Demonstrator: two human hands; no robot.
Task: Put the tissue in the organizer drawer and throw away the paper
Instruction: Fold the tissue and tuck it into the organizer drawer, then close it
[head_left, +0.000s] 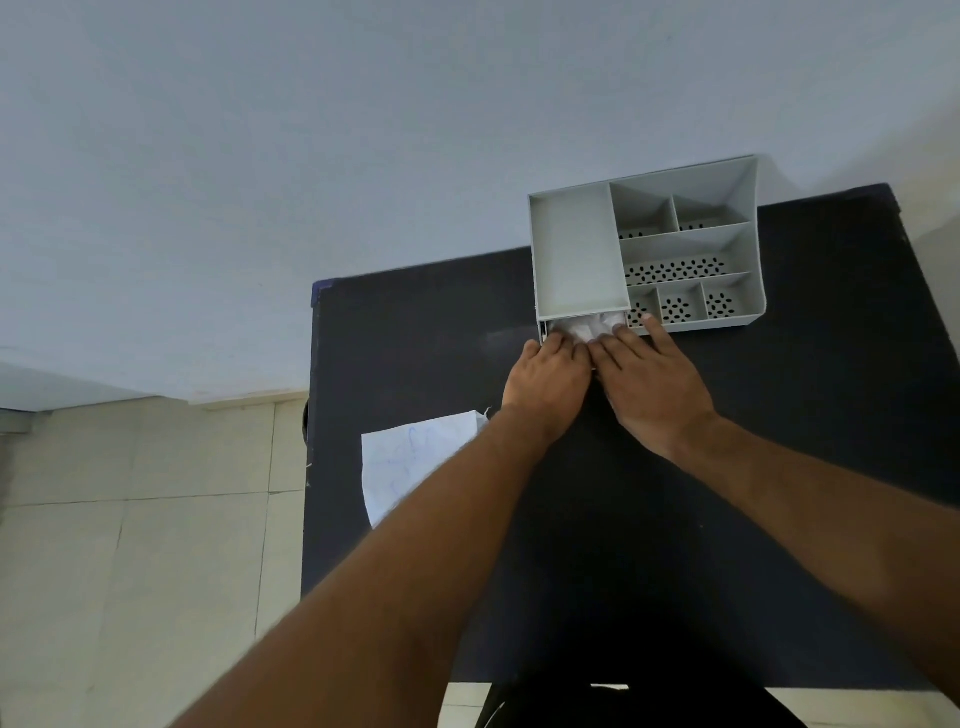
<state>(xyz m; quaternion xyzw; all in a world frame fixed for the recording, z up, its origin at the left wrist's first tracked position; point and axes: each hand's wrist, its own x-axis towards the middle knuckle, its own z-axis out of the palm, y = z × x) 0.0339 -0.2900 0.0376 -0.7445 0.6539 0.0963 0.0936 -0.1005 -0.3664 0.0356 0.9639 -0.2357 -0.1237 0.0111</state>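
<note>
A grey plastic organizer (576, 249) with several compartments stands at the far edge of the dark table (415, 338). Its low drawer is pulled out a little at the front, and white tissue (584, 326) lies in the gap. My left hand (545, 382) and my right hand (649, 379) lie side by side at the drawer front, fingers resting on the tissue and the drawer's edge. My right index finger touches the organizer's front wall. A white sheet of paper (410, 457) with faint blue scribbles lies flat on the table, left of my left forearm.
The table's left edge (310, 415) drops to a beige tiled floor (140, 545). A pale wall rises behind the organizer. Something dark sits below the table's near edge (623, 701).
</note>
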